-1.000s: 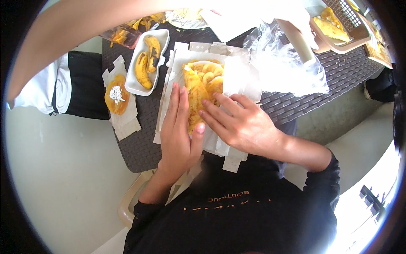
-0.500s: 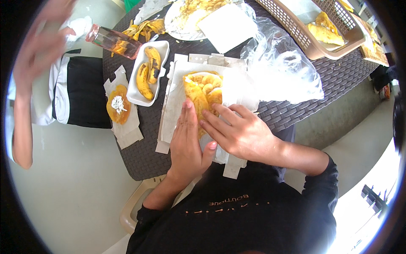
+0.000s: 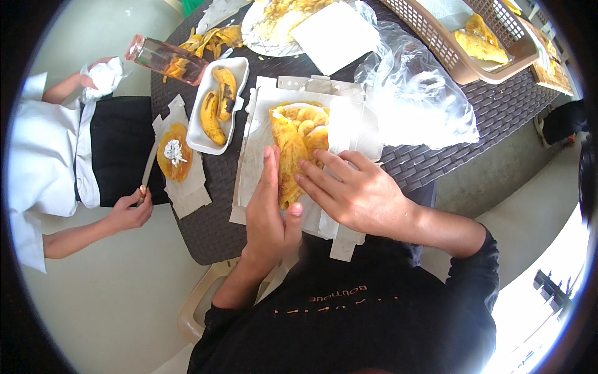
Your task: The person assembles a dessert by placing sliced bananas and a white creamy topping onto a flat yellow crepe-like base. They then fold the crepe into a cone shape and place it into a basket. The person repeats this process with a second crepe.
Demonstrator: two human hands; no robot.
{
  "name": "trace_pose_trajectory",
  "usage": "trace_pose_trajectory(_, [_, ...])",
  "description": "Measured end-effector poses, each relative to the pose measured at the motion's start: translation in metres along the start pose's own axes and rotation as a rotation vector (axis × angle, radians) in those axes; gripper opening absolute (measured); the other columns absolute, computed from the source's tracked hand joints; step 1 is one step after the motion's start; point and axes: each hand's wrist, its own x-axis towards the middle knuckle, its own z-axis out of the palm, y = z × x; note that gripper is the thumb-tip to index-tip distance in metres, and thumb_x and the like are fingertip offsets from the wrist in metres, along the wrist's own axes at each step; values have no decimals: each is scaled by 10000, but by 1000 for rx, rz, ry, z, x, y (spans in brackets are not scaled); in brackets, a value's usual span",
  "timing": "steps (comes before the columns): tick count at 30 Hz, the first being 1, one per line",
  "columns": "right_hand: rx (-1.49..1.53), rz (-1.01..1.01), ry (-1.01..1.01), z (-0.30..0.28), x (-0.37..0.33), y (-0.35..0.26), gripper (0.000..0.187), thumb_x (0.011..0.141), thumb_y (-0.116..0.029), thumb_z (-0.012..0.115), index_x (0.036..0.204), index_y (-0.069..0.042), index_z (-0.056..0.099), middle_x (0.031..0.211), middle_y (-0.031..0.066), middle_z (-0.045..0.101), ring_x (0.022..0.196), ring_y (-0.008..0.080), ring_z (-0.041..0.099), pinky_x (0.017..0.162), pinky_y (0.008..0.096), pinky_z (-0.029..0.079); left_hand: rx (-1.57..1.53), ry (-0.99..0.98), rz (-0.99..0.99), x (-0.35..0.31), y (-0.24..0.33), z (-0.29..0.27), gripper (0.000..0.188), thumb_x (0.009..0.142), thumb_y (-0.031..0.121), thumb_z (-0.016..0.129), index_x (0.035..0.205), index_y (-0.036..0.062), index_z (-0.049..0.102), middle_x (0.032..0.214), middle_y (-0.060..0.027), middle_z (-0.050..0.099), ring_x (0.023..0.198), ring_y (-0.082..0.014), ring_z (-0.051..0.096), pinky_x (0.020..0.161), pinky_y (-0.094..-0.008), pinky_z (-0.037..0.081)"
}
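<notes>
A folded yellow crepe filled with banana slices lies on white paper over a flattened carton in front of me. My left hand stands edge-on at its lower left side, fingers straight and together, thumb apart, holding nothing. Across the crepe's right side rest the outstretched fingertips of my right hand, touching it without gripping. My right hand hides part of the lower right of the crepe.
Left of the carton are a white tray with two bananas, a small round pancake with white shreds and a glass bottle. A plastic bag and brown basket lie right. A co-worker's hand holds a knife.
My left hand has shifted slightly down and left from the crepe, uncovering its lower end. My right hand stays nearly in place. The co-worker's raised hand has come down.
</notes>
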Motion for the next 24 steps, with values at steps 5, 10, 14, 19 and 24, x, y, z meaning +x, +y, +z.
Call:
trace_pose_trajectory(5, [7, 5, 13, 1, 0, 0, 399, 860, -192, 661, 1198, 11, 722, 1225, 139, 707, 1172, 275, 627, 902, 362, 532, 48, 3, 31, 2, 0, 2, 759, 1068, 386, 472, 1539, -172, 264, 1481, -404, 453, 1369, -499, 516, 1119, -473, 441])
trace_pose_trajectory(10, [-1, 10, 15, 0, 3, 0, 387, 855, -186, 663, 1180, 12, 730, 1207, 137, 712, 1164, 271, 630, 913, 361, 529, 51, 4, 28, 3, -2, 3, 741, 1059, 379, 494, 1517, -175, 311, 1473, -402, 462, 1365, -503, 517, 1114, -481, 445])
trace_pose_trajectory(14, [7, 8, 8, -2, 6, 0, 373, 845, -180, 656, 1152, 18, 732, 1208, 140, 705, 1165, 274, 625, 934, 371, 527, 96, 5, 52, 2, -5, 4, 746, 1051, 399, 512, 1508, -165, 343, 1481, -379, 469, 1371, -511, 505, 1114, -497, 450])
trace_pose_trajectory(19, [-36, 20, 13, -1, 14, -3, 345, 851, -198, 634, 1113, 8, 725, 1261, 145, 675, 1208, 286, 598, 998, 400, 497, 100, -18, 58, 1, -2, 3, 771, 1048, 446, 516, 1514, -145, 350, 1503, -344, 467, 1385, -526, 480, 1122, -514, 443])
trace_pose_trajectory(24, [-37, 26, -28, 3, 17, -2, 332, 891, -218, 606, 1159, -41, 689, 1335, 148, 650, 1341, 309, 521, 1121, 440, 400, 123, -28, 92, 0, -3, 4, 819, 1044, 497, 515, 1526, -139, 328, 1515, -354, 443, 1403, -545, 447, 1132, -525, 430])
